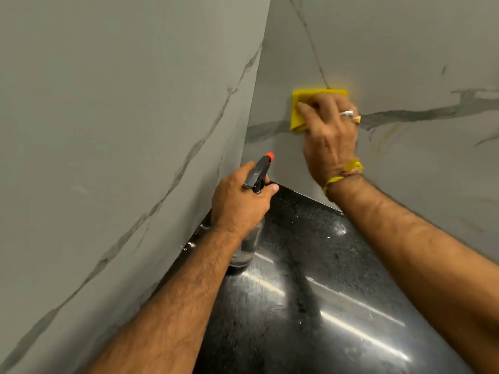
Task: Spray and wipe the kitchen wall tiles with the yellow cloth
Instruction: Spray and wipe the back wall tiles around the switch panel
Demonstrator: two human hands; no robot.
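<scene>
Right hand [328, 136] pressing the yellow cloth [299, 109] to the wall tiles [405, 63], left hand [239, 198] gripping the spray bottle [247, 244].

The right fingers [318, 103] lie spread over the folded cloth, flat against the grey veined tile near the corner. The left fingers, hidden behind the hand, wrap the bottle's neck with the thumb by the black trigger head [258, 172], its orange nozzle up; the clear bottle stands just over the glossy black worktop [310, 306].

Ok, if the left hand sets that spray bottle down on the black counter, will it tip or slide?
Probably tippy: the spray bottle looks tall and narrow, with its trigger head up in the left hand. It seems mostly empty through the clear body, so likely light. The counter looks glossy, so it may slide if nudged.
</scene>
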